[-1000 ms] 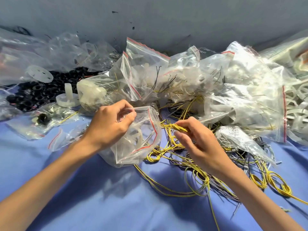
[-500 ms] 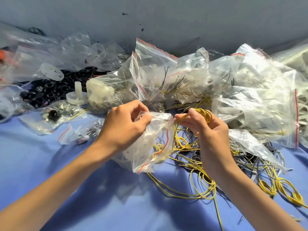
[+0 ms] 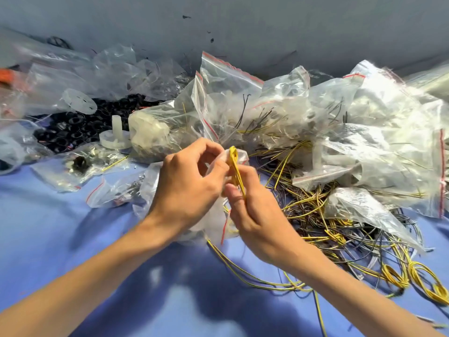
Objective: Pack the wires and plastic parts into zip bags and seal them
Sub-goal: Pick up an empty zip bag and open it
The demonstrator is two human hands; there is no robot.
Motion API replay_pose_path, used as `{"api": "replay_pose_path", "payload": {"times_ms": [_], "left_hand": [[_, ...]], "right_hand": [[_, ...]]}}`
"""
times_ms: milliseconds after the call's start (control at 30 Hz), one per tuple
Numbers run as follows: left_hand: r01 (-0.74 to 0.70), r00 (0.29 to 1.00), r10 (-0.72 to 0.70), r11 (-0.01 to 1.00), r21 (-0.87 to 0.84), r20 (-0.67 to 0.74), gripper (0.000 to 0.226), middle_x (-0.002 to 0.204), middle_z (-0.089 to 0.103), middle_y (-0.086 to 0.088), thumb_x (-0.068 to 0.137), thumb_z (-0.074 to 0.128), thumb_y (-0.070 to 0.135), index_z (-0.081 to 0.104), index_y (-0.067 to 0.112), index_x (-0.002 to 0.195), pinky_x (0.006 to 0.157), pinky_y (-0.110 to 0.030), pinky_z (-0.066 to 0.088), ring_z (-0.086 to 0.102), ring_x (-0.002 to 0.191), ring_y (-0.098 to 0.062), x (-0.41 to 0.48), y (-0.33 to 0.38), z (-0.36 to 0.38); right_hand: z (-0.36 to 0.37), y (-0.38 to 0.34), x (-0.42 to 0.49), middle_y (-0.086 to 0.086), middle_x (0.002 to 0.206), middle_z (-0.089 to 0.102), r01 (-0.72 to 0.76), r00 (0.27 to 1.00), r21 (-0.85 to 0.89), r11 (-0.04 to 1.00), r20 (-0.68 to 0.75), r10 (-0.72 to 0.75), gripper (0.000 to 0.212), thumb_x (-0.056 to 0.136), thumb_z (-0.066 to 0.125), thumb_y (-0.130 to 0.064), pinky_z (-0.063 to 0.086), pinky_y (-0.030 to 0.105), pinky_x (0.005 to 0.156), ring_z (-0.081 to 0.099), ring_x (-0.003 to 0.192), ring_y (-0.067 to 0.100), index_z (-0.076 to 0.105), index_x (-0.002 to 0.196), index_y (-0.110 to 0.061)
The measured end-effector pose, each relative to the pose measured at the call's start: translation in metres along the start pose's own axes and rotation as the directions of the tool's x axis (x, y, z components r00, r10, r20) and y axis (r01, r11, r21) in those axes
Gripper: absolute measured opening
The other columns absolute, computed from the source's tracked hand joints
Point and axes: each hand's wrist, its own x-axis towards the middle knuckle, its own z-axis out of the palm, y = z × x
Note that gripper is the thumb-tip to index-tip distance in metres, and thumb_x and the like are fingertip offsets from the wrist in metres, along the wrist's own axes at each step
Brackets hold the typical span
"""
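My left hand (image 3: 187,188) pinches the mouth of a clear zip bag (image 3: 213,222) with a red seal line; white plastic parts show through it. My right hand (image 3: 252,207) pinches a folded yellow wire bundle (image 3: 234,164) whose top loop sits at the bag's mouth, right against my left fingers. Both hands are close together at the middle of the view. A tangle of loose yellow and grey wires (image 3: 320,222) lies on the blue cloth (image 3: 60,227) to the right. Loose white plastic parts (image 3: 114,137) stand at the left.
A heap of filled zip bags (image 3: 303,113) runs along the back against a grey wall (image 3: 243,25). Black rings (image 3: 73,127) lie in a pile at the back left. Small flat bags (image 3: 80,166) rest left of my hands. Coiled yellow wires (image 3: 427,283) lie at the far right.
My right hand lifted the yellow wire bundle from the tangle and carried it left to the bag's mouth. My left hand raised the bag slightly and closed in on the right hand.
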Motion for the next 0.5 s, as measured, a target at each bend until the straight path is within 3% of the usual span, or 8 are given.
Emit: {"api": "replay_pose_path", "payload": {"times_ms": [33, 100, 167, 267, 333, 367, 433, 500], "left_hand": [[-0.065, 0.998, 0.066, 0.996, 0.056, -0.013, 0.013, 0.062, 0.062, 0.012, 0.081, 0.056, 0.034, 0.061, 0.023, 0.076, 0.058, -0.016, 0.042, 0.056, 0.058, 0.001, -0.001, 0.003, 0.0], [-0.147, 0.989, 0.149, 0.981, 0.125, -0.011, 0.012, 0.063, 0.058, 0.012, 0.083, 0.056, 0.03, 0.062, 0.021, 0.079, 0.055, -0.013, 0.037, 0.05, 0.055, 0.001, 0.001, 0.008, -0.001], [-0.169, 0.985, 0.172, 0.975, 0.145, -0.006, 0.013, 0.063, 0.058, 0.01, 0.084, 0.057, 0.029, 0.063, 0.019, 0.078, 0.054, -0.014, 0.036, 0.048, 0.053, -0.001, 0.008, 0.011, -0.004], [-0.17, 0.985, 0.166, 0.972, 0.16, 0.035, 0.011, 0.059, 0.057, 0.01, 0.079, 0.057, 0.031, 0.061, 0.021, 0.074, 0.052, -0.013, 0.034, 0.049, 0.051, -0.002, 0.024, 0.015, -0.008], [-0.227, 0.963, 0.175, 0.936, 0.268, 0.204, 0.012, 0.06, 0.058, 0.009, 0.077, 0.056, 0.035, 0.058, 0.024, 0.073, 0.056, -0.017, 0.037, 0.052, 0.054, -0.003, 0.032, 0.02, -0.007], [-0.272, 0.935, 0.166, 0.903, 0.334, 0.313, 0.011, 0.063, 0.06, 0.007, 0.078, 0.057, 0.035, 0.057, 0.025, 0.074, 0.06, -0.022, 0.04, 0.054, 0.059, -0.007, 0.036, 0.024, -0.005], [-0.354, 0.885, 0.151, 0.832, 0.426, 0.439, 0.007, 0.074, 0.064, -0.001, 0.082, 0.057, 0.032, 0.054, 0.026, 0.08, 0.068, -0.032, 0.046, 0.058, 0.073, -0.025, 0.045, 0.033, 0.0], [-0.403, 0.876, 0.187, 0.792, 0.459, 0.445, 0.011, 0.078, 0.064, -0.005, 0.08, 0.053, 0.037, 0.053, 0.026, 0.082, 0.069, -0.036, 0.047, 0.056, 0.076, -0.03, 0.055, 0.045, 0.001]], "right_hand": [[0.004, -0.001, 0.003, -0.014, 0.075, 0.05, 0.029, 0.999, -0.094, 0.995, 0.024, -0.027, 0.023, 0.095, 0.031, -0.03, 0.036, 0.016, 0.058, 0.052, 0.064, 0.001, 0.039, 0.113, -0.017], [0.005, -0.003, 0.01, 0.006, 0.078, 0.062, 0.073, 0.996, -0.268, 0.961, 0.07, -0.056, 0.038, 0.095, 0.026, -0.034, 0.042, 0.038, 0.063, 0.058, 0.071, 0.025, 0.035, 0.122, -0.008], [0.0, 0.002, 0.017, 0.016, 0.082, 0.064, 0.091, 0.991, -0.408, 0.908, 0.126, -0.042, 0.036, 0.099, 0.029, -0.031, 0.042, 0.045, 0.061, 0.057, 0.076, 0.042, 0.031, 0.128, -0.009], [-0.008, 0.006, 0.021, 0.02, 0.087, 0.058, 0.092, 0.943, -0.646, 0.757, 0.302, 0.143, 0.021, 0.097, 0.037, -0.022, 0.033, 0.039, 0.055, 0.058, 0.083, 0.042, 0.035, 0.117, -0.015], [-0.012, 0.005, 0.021, 0.016, 0.087, 0.054, 0.166, 0.914, -0.766, 0.621, 0.356, 0.195, 0.022, 0.097, 0.038, -0.024, 0.026, 0.034, 0.053, 0.059, 0.087, 0.04, 0.042, 0.116, -0.013], [-0.013, 0.007, 0.024, 0.016, 0.089, 0.053, 0.207, 0.927, -0.793, 0.572, 0.346, 0.145, 0.026, 0.098, 0.04, -0.028, 0.027, 0.033, 0.052, 0.06, 0.089, 0.039, 0.046, 0.118, -0.013], [-0.018, 0.008, 0.034, 0.018, 0.094, 0.057, 0.205, 0.965, -0.769, 0.606, 0.262, 0.007, 0.032, 0.096, 0.047, -0.034, 0.038, 0.034, 0.059, 0.058, 0.09, 0.039, 0.054, 0.114, -0.009], [-0.018, -0.001, 0.043, 0.01, 0.077, 0.057, 0.241, 0.965, -0.566, 0.789, 0.227, -0.132, 0.028, 0.095, 0.05, -0.031, 0.04, 0.033, 0.063, 0.049, 0.072, 0.026, 0.054, 0.086, -0.005]]}}
